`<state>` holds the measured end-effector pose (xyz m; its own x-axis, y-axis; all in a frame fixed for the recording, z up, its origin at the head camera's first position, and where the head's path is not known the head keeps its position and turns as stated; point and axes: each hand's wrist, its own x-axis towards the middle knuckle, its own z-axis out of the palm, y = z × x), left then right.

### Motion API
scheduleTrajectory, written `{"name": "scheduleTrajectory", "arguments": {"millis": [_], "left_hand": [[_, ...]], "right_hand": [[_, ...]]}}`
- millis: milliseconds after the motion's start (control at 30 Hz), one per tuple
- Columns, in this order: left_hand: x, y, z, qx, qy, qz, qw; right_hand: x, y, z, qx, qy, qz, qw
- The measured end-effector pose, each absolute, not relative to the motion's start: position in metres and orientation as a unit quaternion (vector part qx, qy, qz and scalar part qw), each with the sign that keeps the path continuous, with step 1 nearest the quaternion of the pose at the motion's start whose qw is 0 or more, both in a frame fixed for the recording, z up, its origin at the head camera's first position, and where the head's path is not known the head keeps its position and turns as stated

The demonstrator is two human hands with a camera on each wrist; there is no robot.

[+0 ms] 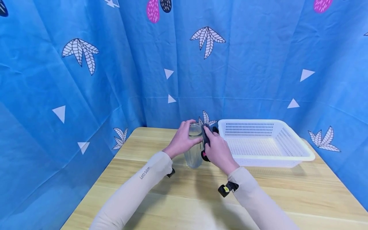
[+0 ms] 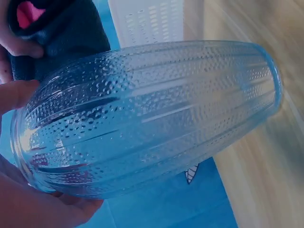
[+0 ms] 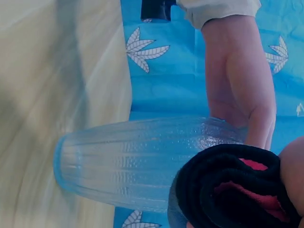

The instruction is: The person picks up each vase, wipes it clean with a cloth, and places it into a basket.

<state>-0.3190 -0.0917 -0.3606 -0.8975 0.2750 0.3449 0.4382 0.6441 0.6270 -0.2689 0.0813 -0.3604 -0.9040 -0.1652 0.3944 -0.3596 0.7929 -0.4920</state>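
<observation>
A clear ribbed glass vase (image 1: 194,158) with a dimpled surface stands upright, its base down at the wooden table. My left hand (image 1: 183,140) grips it around the top, thumb on the near side. In the left wrist view the vase (image 2: 156,118) fills most of the picture. Right beside its rim, my right hand (image 1: 218,150) holds a rolled black cloth (image 3: 228,156) with pink showing inside the folds. This black cloth (image 2: 61,42) overlaps the upper part of the vase in both wrist views.
A white perforated plastic basket (image 1: 267,158) sits on the wooden table (image 1: 178,204), just right of my right hand. Blue patterned curtains (image 1: 201,80) hang behind the table and along both sides. Each wrist wears a black strapped device (image 1: 227,189).
</observation>
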Motion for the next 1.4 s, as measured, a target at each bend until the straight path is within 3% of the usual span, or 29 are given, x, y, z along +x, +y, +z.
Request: {"name": "scheduleTrajectory", "arguments": {"millis": [433, 767, 900, 1067, 1400], "left_hand": [[-0.323, -0.091, -0.365, -0.201, -0.878, -0.421, 0.105], [-0.324, -0.094, -0.369, -0.190, -0.888, -0.401, 0.123], [-0.324, -0.093, -0.370, -0.184, -0.903, -0.360, 0.147], [-0.321, -0.091, -0.368, -0.175, -0.909, -0.352, 0.137], [-0.317, -0.090, -0.358, -0.195, -0.888, -0.400, 0.117]], "right_hand": [[-0.295, 0.078, -0.385, 0.107, -0.944, 0.295, 0.100], [-0.296, 0.080, -0.439, 0.120, -0.940, 0.320, 0.003], [-0.295, 0.082, -0.443, 0.123, -0.938, 0.324, 0.005], [-0.287, 0.086, -0.427, 0.107, -0.938, 0.331, 0.017], [-0.270, 0.089, -0.367, 0.134, -0.927, 0.328, 0.127]]}}
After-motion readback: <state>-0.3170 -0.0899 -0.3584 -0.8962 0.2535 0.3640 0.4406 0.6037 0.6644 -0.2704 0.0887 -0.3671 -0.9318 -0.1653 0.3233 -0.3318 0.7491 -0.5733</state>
